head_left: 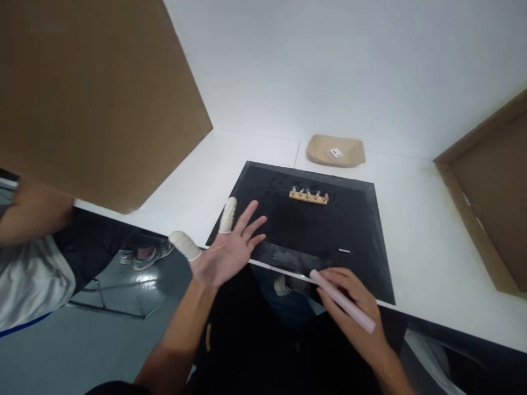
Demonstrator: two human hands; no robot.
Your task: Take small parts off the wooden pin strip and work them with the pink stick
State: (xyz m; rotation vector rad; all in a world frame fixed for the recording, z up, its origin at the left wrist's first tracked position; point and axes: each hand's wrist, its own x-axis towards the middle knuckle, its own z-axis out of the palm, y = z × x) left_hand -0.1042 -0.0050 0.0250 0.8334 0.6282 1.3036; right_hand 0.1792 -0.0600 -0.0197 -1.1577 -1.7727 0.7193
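My left hand [226, 247] is palm up with its fingers spread, hovering at the near left corner of a black mat [354, 219]. White finger cots cover its thumb and index finger. My right hand [349, 307] is at the mat's near edge, fingers curled round a pale pink rod [341, 300] that lies slanted across them. A small wooden block [308, 196] with a row of metal pegs stands at the mat's middle, far from both hands. A tiny white piece [344, 250] lies on the mat just beyond my right hand.
The mat lies on a white table [420, 241]. A brown paper tray [336, 150] holding a small white tag sits behind it. Brown cardboard panels stand at the left [94, 93] and right [489, 192]. Another person's arm and lap [37, 247] are at far left.
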